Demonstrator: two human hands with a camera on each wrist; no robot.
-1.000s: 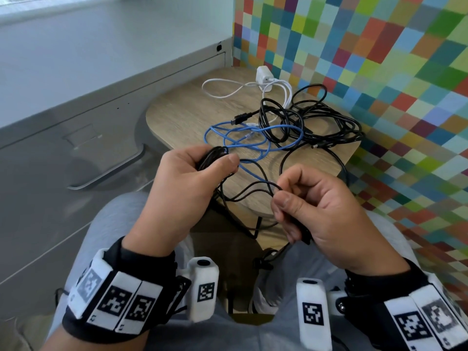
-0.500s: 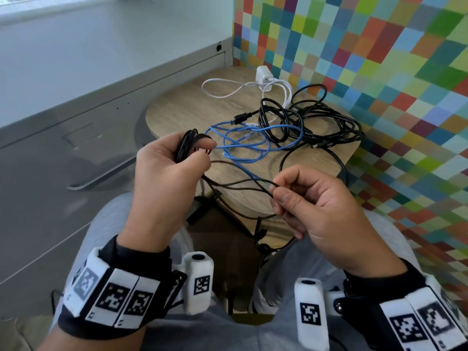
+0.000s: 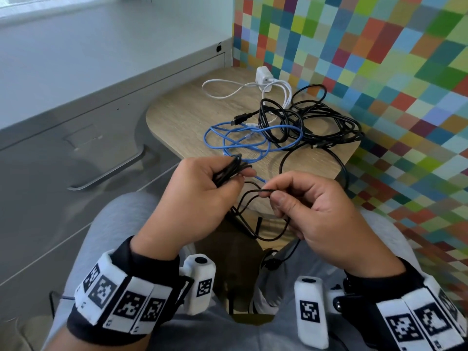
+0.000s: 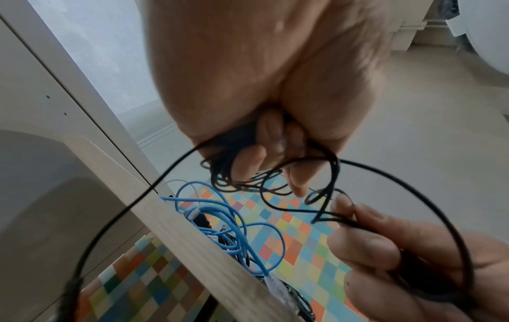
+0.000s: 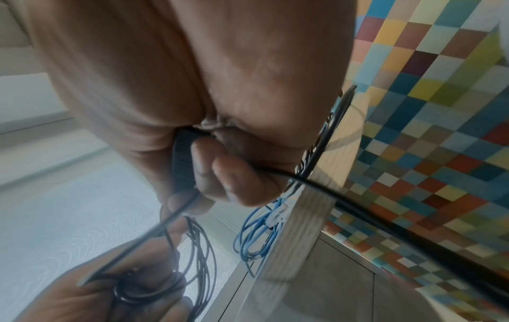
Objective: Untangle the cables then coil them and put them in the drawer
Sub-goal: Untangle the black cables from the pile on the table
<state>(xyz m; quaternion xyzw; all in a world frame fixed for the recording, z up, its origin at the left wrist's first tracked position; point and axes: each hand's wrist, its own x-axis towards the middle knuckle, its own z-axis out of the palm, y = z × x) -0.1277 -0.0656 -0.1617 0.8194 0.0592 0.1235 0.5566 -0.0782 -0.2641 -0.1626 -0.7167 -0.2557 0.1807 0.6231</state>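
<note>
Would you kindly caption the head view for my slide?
Left hand holds coiled loops of thin black cable; right hand pinches its loose strand.

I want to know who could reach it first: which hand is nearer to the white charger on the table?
Left, slightly. The left hand is below the white charger, near the table's front edge; the right hand is lower and further right.

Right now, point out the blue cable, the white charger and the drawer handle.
blue cable (image 3: 243, 145): head view, on its loops.
white charger (image 3: 263, 75): head view, plug body.
drawer handle (image 3: 109, 174): head view, mid bar.
</note>
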